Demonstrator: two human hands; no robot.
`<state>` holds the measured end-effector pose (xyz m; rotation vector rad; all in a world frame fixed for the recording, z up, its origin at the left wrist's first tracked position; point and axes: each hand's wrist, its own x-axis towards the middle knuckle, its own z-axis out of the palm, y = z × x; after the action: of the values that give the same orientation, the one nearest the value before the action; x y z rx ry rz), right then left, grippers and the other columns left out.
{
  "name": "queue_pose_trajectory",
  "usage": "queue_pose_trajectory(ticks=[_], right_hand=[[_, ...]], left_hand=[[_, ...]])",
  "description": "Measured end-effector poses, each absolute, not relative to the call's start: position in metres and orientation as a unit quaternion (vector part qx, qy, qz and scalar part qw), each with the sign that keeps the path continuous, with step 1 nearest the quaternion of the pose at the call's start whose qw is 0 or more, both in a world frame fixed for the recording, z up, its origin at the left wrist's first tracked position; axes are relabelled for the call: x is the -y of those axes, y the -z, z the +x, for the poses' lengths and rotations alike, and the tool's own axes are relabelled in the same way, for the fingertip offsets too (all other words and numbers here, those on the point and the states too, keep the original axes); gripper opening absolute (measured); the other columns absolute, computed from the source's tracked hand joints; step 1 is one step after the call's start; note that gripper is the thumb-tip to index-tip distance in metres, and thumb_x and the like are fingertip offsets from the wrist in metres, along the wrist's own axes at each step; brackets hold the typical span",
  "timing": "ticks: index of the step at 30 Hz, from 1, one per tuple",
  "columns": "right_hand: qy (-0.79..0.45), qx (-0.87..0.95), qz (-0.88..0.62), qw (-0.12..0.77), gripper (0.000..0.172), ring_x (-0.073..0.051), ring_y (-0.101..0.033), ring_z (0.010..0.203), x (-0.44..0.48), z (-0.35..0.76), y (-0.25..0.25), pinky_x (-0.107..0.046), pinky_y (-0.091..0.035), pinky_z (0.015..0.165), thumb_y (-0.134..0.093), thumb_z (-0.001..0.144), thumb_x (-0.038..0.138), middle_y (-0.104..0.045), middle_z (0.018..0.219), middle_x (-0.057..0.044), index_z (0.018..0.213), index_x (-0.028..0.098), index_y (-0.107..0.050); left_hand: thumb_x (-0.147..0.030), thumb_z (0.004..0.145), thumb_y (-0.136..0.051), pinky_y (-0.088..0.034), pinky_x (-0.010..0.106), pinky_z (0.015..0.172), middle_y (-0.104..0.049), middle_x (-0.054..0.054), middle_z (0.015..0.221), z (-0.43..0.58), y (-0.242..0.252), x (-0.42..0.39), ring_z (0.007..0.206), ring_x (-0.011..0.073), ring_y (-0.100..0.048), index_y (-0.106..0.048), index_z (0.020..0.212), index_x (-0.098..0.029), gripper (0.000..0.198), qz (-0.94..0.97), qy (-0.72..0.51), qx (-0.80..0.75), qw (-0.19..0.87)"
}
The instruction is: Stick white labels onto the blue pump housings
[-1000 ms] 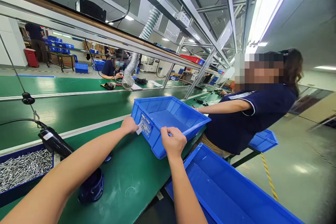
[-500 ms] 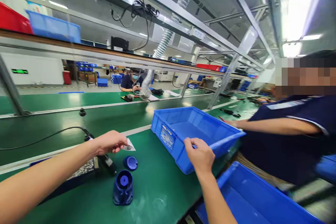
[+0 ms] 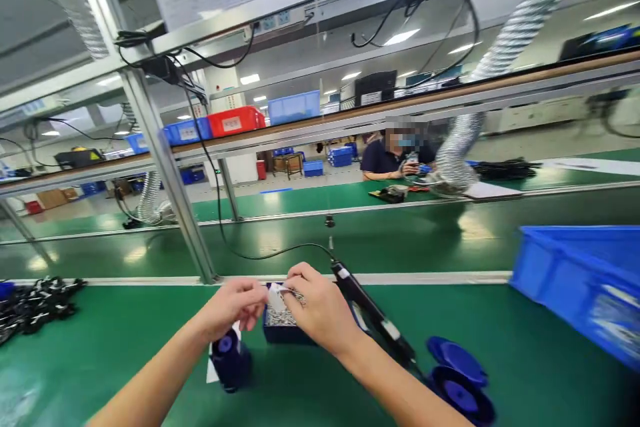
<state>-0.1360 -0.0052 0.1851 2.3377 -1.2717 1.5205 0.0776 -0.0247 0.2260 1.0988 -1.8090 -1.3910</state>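
A small creased white slip (image 3: 277, 299), perhaps paper or a small bag, is between my hands above a dark blue box (image 3: 290, 335) of small metal parts. My right hand (image 3: 323, 310) pinches its right side. My left hand (image 3: 235, 307) has its fingertips closed at its left edge. Below my left hand a dark blue round plastic housing (image 3: 231, 363) stands on the green bench, with a white sheet (image 3: 213, 368) partly hidden behind it. An electric screwdriver (image 3: 375, 313) with a black cable lies right of the box, partly behind my right forearm.
At lower right are another blue housing (image 3: 463, 397) and a blue round lid (image 3: 457, 359). A large blue crate (image 3: 575, 280) stands at the right edge. Black parts (image 3: 40, 307) are heaped at far left. A metal post (image 3: 167, 180) rises behind. Across the bench sits a person (image 3: 383, 160).
The view has swung left, putting the crate at the right edge. My right hand has left the crate and joined my left hand at the white slip over the parts box.
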Motion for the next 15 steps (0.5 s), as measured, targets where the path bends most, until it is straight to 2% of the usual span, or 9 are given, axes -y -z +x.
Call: queue_pose_trajectory(ticks=[1, 2, 3, 4, 5, 7, 9, 11, 15], right_hand=[[-0.491, 0.434, 0.755, -0.005, 0.015, -0.019, -0.064, 0.086, 0.021, -0.122, -0.186, -0.031, -0.045, 0.075, -0.062, 0.095, 0.014, -0.068, 0.099, -0.005, 0.087, 0.019, -0.074], [-0.479, 0.455, 0.749, -0.048, 0.015, -0.019, -0.064, 0.086, 0.035, -0.109, -0.187, -0.03, -0.044, 0.075, -0.064, 0.095, 0.017, -0.068, 0.098, -0.005, 0.084, 0.019, -0.074], [-0.462, 0.476, 0.744, -0.084, 0.015, -0.019, -0.063, 0.086, 0.048, -0.097, -0.186, -0.03, -0.043, 0.075, -0.066, 0.095, 0.019, -0.069, 0.096, -0.005, 0.082, 0.019, -0.075], [-0.441, 0.492, 0.743, -0.109, 0.016, -0.019, -0.063, 0.085, 0.061, -0.086, -0.185, -0.031, -0.041, 0.075, -0.068, 0.095, 0.021, -0.069, 0.093, -0.005, 0.081, 0.018, -0.075], [-0.421, 0.502, 0.745, -0.124, 0.017, -0.02, -0.062, 0.084, 0.072, -0.075, -0.183, -0.031, -0.04, 0.074, -0.069, 0.094, 0.022, -0.07, 0.09, -0.005, 0.079, 0.018, -0.076], [-0.388, 0.506, 0.758, -0.139, 0.018, -0.02, -0.06, 0.08, 0.091, -0.055, -0.177, -0.031, -0.036, 0.07, -0.071, 0.092, 0.023, -0.07, 0.082, -0.005, 0.077, 0.017, -0.077], [-0.358, 0.5, 0.773, -0.158, 0.018, -0.018, -0.059, 0.074, 0.106, -0.039, -0.169, -0.031, -0.033, 0.065, -0.073, 0.09, 0.024, -0.07, 0.074, -0.004, 0.074, 0.017, -0.078], [-0.316, 0.491, 0.79, -0.187, 0.015, -0.016, -0.058, 0.068, 0.117, -0.025, -0.16, -0.029, -0.031, 0.061, -0.076, 0.087, 0.024, -0.07, 0.069, -0.002, 0.075, 0.017, -0.08], [-0.228, 0.481, 0.813, -0.237, 0.005, -0.014, -0.062, 0.066, 0.123, -0.006, -0.144, -0.025, -0.036, 0.057, -0.079, 0.082, 0.02, -0.073, 0.069, -0.001, 0.078, 0.018, -0.083]], left_hand=[[-0.045, 0.076, -0.073, -0.046, 0.023, 0.058, -0.065, 0.003, 0.079, 0.102, -0.218, 0.027, 0.07, 0.015, -0.063, -0.064, 0.083, -0.018, 0.029, 0.42, 0.446, 0.719, 0.327], [-0.033, 0.071, -0.077, -0.053, 0.026, 0.079, -0.07, 0.005, 0.101, 0.126, -0.206, 0.03, 0.096, 0.0192, -0.066, -0.069, 0.096, -0.02, 0.029, 0.431, 0.357, 0.75, 0.353], [-0.022, 0.062, -0.081, -0.051, 0.032, 0.101, -0.067, 0.006, 0.126, 0.147, -0.193, 0.032, 0.12, 0.0247, -0.06, -0.07, 0.117, -0.023, 0.056, 0.433, 0.304, 0.777, 0.341], [-0.018, 0.056, -0.083, -0.048, 0.038, 0.109, -0.061, 0.006, 0.14, 0.166, -0.177, 0.036, 0.126, 0.0278, -0.056, -0.064, 0.133, -0.028, 0.08, 0.434, 0.304, 0.791, 0.305], [-0.019, 0.06, -0.081, -0.049, 0.041, 0.109, -0.057, 0.007, 0.145, 0.182, -0.16, 0.04, 0.124, 0.0285, -0.058, -0.059, 0.14, -0.03, 0.084, 0.437, 0.319, 0.79, 0.288], [-0.034, 0.083, -0.066, -0.043, 0.049, 0.117, -0.056, 0.013, 0.145, 0.205, -0.128, 0.052, 0.133, 0.0308, -0.053, -0.064, 0.133, -0.024, 0.051, 0.455, 0.26, 0.775, 0.353], [-0.048, 0.094, -0.056, -0.037, 0.056, 0.121, -0.059, 0.018, 0.137, 0.218, -0.103, 0.065, 0.134, 0.0333, -0.051, -0.067, 0.127, -0.018, 0.046, 0.499, 0.173, 0.753, 0.392], [-0.051, 0.092, -0.061, -0.034, 0.059, 0.121, -0.06, 0.019, 0.133, 0.223, -0.088, 0.076, 0.134, 0.0354, -0.05, -0.071, 0.121, -0.017, 0.046, 0.532, 0.12, 0.746, 0.383], [-0.036, 0.088, -0.06, -0.037, 0.058, 0.117, -0.062, 0.017, 0.125, 0.221, -0.077, 0.088, 0.13, 0.0351, -0.051, -0.073, 0.092, -0.019, 0.022, 0.561, 0.147, 0.726, 0.371]])
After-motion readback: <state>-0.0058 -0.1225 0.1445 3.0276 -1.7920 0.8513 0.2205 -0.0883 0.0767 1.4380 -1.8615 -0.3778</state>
